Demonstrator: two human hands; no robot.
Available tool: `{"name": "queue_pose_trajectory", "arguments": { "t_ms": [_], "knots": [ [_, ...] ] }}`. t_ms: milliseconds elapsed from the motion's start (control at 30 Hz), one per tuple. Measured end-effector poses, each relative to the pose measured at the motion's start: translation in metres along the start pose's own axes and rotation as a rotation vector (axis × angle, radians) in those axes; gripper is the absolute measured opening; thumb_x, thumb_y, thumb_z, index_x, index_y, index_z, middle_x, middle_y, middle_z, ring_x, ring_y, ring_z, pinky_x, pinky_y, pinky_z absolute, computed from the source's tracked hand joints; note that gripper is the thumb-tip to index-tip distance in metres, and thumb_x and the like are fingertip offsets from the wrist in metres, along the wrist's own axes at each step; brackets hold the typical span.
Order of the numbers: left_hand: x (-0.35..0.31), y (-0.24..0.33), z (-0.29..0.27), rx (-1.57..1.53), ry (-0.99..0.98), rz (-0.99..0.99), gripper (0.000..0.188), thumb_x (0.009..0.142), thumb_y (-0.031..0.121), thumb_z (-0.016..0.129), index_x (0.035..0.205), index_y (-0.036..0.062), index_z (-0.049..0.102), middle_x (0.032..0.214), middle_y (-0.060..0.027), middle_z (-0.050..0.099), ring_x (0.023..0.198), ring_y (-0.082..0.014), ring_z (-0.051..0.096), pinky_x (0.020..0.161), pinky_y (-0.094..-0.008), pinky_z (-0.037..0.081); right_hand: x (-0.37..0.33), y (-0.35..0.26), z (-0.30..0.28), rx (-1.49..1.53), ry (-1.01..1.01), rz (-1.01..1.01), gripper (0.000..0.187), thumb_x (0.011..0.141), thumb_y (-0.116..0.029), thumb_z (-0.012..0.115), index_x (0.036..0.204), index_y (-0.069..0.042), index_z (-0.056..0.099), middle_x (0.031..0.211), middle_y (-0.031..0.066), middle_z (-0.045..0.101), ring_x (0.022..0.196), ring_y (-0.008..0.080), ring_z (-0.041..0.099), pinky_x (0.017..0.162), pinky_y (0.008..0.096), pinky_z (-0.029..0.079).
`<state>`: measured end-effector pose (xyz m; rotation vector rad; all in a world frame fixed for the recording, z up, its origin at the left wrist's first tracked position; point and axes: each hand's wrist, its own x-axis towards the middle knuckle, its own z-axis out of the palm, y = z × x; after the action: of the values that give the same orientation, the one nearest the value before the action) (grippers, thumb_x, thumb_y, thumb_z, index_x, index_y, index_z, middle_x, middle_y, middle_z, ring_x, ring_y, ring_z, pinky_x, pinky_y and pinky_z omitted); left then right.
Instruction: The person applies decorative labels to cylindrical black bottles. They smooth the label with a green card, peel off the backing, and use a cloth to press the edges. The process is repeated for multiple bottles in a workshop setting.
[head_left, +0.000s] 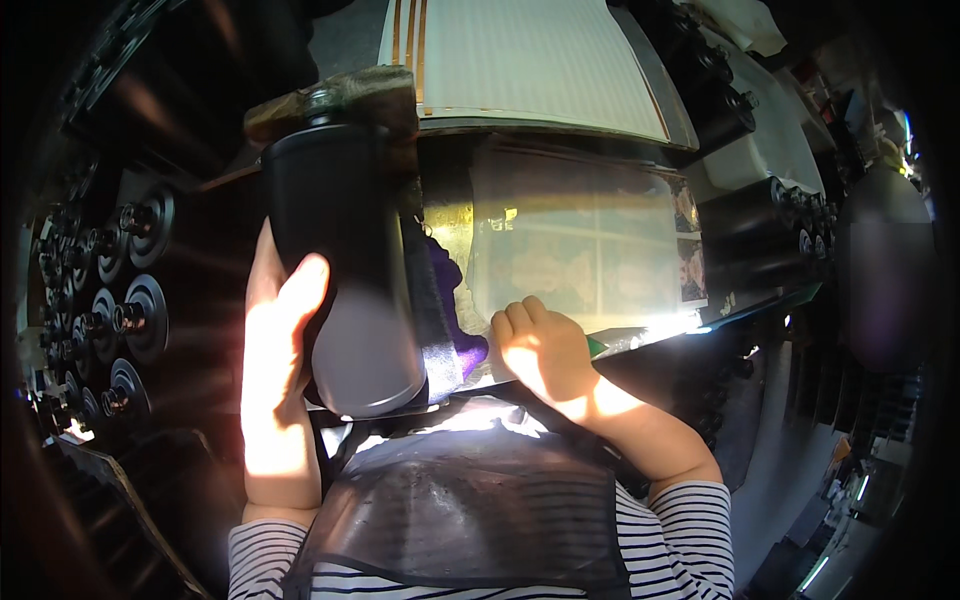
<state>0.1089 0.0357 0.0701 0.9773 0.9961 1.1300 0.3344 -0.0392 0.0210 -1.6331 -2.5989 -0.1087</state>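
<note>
Worktable point(448, 232): we note sunlit near edge.
Pale sheet point(575, 245): across the middle.
Purple cloth point(468, 345): near edge, toward left corner.

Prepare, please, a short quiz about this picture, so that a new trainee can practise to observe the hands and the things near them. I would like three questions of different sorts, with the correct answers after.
1. True or false: the purple material lies between the black cylinder and the right hand.

2. Which hand holds the black cylinder?
A) left
B) right
C) both

3. Fill in the missing word: the person's white sleeves have a pattern of dark ____.

Key:
1. True.
2. A: the left hand.
3. Stripes.
</note>
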Motion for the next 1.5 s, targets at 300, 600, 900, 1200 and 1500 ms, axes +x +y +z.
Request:
{"name": "queue_pose_trajectory", "arguments": {
  "t_ms": [300, 600, 900, 1200, 1500],
  "knots": [
    [0.025, 0.014, -0.053, 0.109, -0.049, 0.116, 0.069, 0.082, 0.032, 0.057, 0.138, 0.0003, 0.030, 0.133, -0.0180, 0.041, 0.121, -0.0252, 0.046, 0.102, -0.0353, 0.035, -0.009, 0.067, -0.015, 0.780, 0.099, 0.947, 0.013, 0.076, -0.011, 0.058, 0.081, 0.001, 0.059, 0.069, 0.0108, 0.061, 0.061, 0.0155, 0.058, 0.057, 0.0278, 0.046],
    [0.038, -0.004, -0.066, 0.165, 0.111, 0.083, 0.046, 0.088, 0.012, 0.043, 0.131, -0.0019, 0.038, 0.128, -0.0175, 0.046, 0.111, -0.0202, 0.053, 0.096, -0.0322, 0.044, -0.004, 0.146, -0.025, -0.200, 0.027, 0.860, 0.058, 0.071, -0.029, 0.074, 0.119, -0.005, 0.052, 0.092, 0.0150, 0.064, 0.083, 0.0281, 0.062, 0.071, 0.0358, 0.050],
    [0.025, 0.004, -0.025, 0.202, 0.140, 0.167, 0.041, 0.091, 0.016, 0.045, 0.128, -0.0008, 0.044, 0.126, -0.0161, 0.049, 0.112, -0.0225, 0.053, 0.098, -0.0331, 0.042, -0.010, 0.210, -0.039, 0.029, -0.020, 1.073, 0.045, 0.080, -0.040, 0.062, 0.104, -0.001, 0.062, 0.085, 0.0178, 0.066, 0.082, 0.0304, 0.064, 0.073, 0.0374, 0.049],
    [0.024, 0.006, 0.021, 0.250, 0.146, 0.136, 0.038, 0.093, 0.019, 0.045, 0.126, -0.0002, 0.045, 0.123, -0.0132, 0.052, 0.110, -0.0212, 0.054, 0.096, -0.0313, 0.043, -0.065, 0.300, -0.009, 0.055, 0.032, 1.087, 0.033, 0.076, -0.029, 0.066, 0.092, 0.000, 0.060, 0.077, 0.0158, 0.064, 0.075, 0.0320, 0.063, 0.066, 0.0382, 0.048],
    [0.036, -0.002, 0.043, 0.134, 0.233, 0.058, 0.035, 0.094, 0.016, 0.044, 0.126, 0.0000, 0.044, 0.109, -0.0093, 0.058, 0.094, -0.0126, 0.059, 0.080, -0.0218, 0.049, -0.137, 0.279, -0.026, 0.269, 0.095, 1.153, 0.026, 0.072, -0.018, 0.064, 0.088, 0.001, 0.059, 0.065, 0.0098, 0.057, 0.063, 0.0184, 0.057, 0.060, 0.0295, 0.045]
  ]
}}
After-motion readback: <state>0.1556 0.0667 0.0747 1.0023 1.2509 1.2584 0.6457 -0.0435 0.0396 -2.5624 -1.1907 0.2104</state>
